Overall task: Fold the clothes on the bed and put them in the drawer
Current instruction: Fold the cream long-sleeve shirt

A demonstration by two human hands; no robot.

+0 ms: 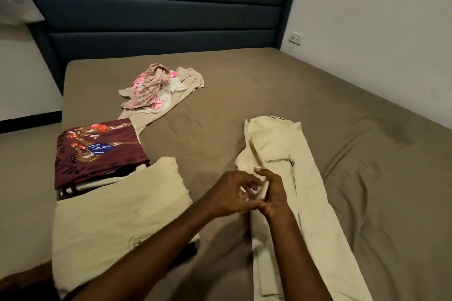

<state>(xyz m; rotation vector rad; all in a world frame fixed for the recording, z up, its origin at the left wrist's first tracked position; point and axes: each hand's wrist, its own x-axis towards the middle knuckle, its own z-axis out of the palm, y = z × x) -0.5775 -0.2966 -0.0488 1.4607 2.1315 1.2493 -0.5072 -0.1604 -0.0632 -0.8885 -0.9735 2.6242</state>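
Note:
Cream trousers [276, 149] lie lengthwise on the right half of the bed, with the waistband at the far end and the legs running toward me. My right hand [274, 193] grips a fold of fabric at their left edge, about mid-length. Beside it, my left hand [230, 194] has loosely curled fingers whose tips reach the same fold; whether they pinch it is unclear. A folded cream garment [117, 212] lies at the lower left. Behind it sits a folded maroon shirt [97, 151] with a boxer print. An unfolded pile of pink and beige clothes [159, 88] lies farther back.
The bed [367, 178] has a brown sheet and a dark blue headboard [159, 14]. A white wall with a socket [296, 37] runs along its right side. Floor shows past the bed's left edge. No drawer is in view.

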